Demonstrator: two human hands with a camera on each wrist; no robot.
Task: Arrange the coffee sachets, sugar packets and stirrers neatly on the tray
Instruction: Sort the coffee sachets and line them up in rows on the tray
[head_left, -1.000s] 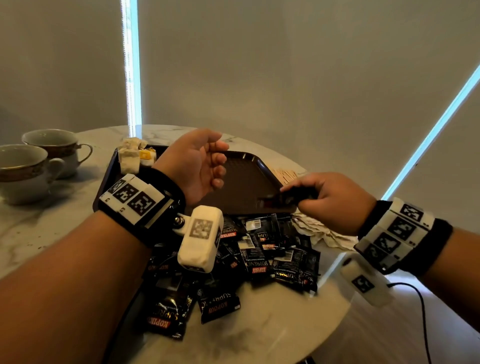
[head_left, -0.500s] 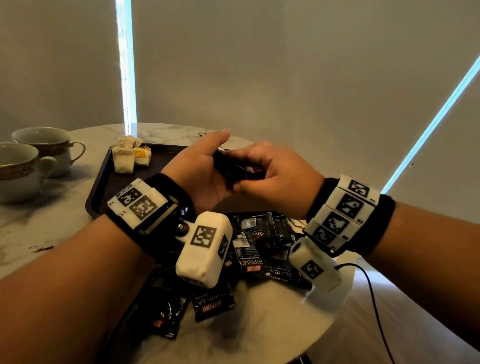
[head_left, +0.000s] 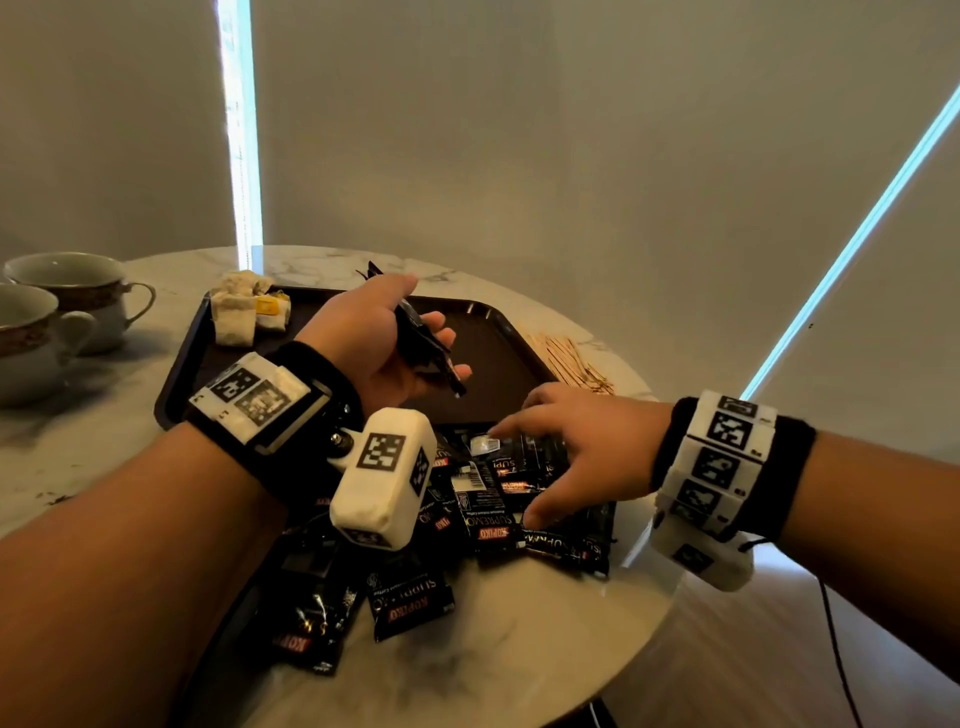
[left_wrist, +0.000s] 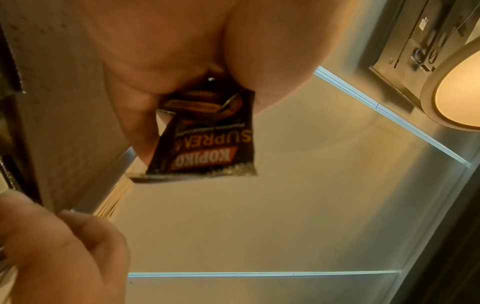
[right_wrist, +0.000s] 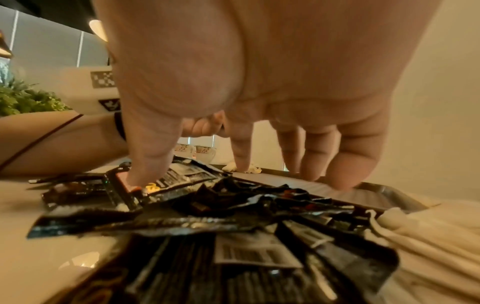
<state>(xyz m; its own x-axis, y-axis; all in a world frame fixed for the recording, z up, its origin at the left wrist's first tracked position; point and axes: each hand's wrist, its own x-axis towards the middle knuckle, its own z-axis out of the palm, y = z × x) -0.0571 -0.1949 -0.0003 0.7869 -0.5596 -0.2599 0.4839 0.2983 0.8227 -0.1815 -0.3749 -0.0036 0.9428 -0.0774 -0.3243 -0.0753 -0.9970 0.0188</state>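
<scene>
- The left hand (head_left: 374, 338) is raised above the dark brown tray (head_left: 498, 364), fingers curled round a small bunch of black Kopiko coffee sachets (head_left: 423, 345); the left wrist view shows one sachet (left_wrist: 207, 139) clamped between palm and fingers.
- The right hand (head_left: 576, 457) is spread, fingers straight and holding nothing; its thumb (right_wrist: 148, 156) presses on the loose coffee sachet pile (head_left: 509, 499) lying just under the fingertips.
- Beyond the right fingers, wooden stirrers (head_left: 569, 358) lie beside the tray's right edge.
- Pale sugar packets (head_left: 244, 312) sit in the tray's far left corner.
- The surface is a round white marble table (head_left: 519, 649); two teacups (head_left: 67, 312) stand at its left.
- Grey roller blinds (head_left: 571, 130) with bright light gaps close the room behind.
</scene>
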